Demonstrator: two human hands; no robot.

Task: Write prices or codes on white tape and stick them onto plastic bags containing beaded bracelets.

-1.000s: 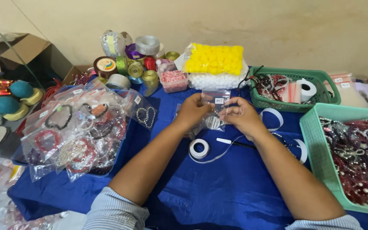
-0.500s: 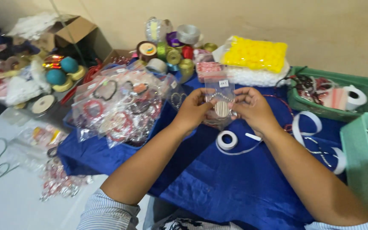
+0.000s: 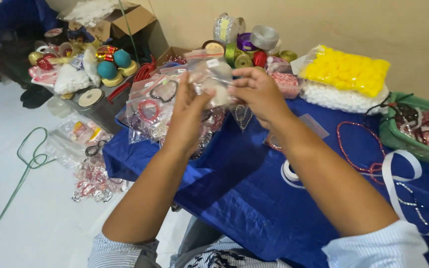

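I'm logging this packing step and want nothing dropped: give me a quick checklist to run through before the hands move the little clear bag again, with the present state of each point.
1. Both hands on the small clear bag: ok; left hand and right hand pinch it from either side.
2. Bag lifted off the blue cloth: ok, it is held above the pile of bagged bracelets.
3. Bag mouth sealed: cannot tell, fingers and glare hide it.
4. What is inside the bag: cannot tell, the picture is blurred there.
5. Bare cloth near the hands: ok, between the arms.
6. Loose white ribbon away from the hands: ok, it lies by the right forearm, untouched.
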